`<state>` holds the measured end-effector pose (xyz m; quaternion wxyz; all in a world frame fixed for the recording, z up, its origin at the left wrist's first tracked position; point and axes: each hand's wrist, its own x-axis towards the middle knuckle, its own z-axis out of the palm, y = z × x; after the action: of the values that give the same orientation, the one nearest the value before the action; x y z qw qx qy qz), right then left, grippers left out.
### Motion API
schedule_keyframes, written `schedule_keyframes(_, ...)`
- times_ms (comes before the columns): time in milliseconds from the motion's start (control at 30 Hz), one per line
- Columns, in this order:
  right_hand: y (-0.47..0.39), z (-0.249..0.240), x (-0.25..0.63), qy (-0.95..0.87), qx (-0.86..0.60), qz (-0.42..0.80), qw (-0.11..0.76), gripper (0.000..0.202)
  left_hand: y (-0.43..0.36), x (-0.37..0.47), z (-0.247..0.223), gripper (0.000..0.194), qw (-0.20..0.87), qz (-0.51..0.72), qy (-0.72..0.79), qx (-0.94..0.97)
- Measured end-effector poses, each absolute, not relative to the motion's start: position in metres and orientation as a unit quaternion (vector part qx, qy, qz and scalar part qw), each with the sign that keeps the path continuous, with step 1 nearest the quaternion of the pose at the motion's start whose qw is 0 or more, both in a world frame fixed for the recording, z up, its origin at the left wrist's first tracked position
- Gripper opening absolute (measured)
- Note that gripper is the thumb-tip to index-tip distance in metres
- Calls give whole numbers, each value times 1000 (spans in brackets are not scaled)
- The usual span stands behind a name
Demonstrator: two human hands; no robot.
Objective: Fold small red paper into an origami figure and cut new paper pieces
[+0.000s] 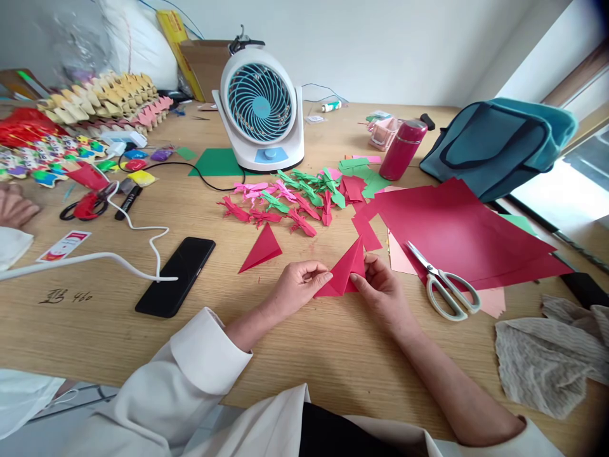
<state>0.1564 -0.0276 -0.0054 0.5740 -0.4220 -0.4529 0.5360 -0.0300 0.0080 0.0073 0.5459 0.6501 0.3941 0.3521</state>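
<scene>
A folded red paper (343, 271) with a pointed top is held just over the wooden table between both hands. My left hand (301, 284) pinches its lower left corner between thumb and fingers. On the opposite edge, my right hand (380, 292) grips it, the thumb pressing on the front and the fingers behind. A second folded red paper triangle (262, 249) lies to the left of the held one. Beyond them is a cluster of small folded paper figures in red, green (307, 185) and pink.
Scissors (442, 282) rest by large red paper sheets (457, 222) on the right. A phone (175, 277) and white cable lie left. Behind stand a fan (261, 105), a red bottle (403, 149) and a teal bag (495, 146). Another person's hand (16, 206) shows at far left.
</scene>
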Motion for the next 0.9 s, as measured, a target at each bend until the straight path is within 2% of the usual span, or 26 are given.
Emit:
schedule_keyframes(500,-32,-2,158,-437,-455,575,521,26,5,-30,3,26,547,320,416,653)
schedule_keyframes(700,-32,1,156,-421,-439,589,532,26,7,-33,8,37,595,316,379,635)
schedule_keyframes(900,-33,0,157,-437,-444,580,524,25,5,-33,4,36,670,286,370,577)
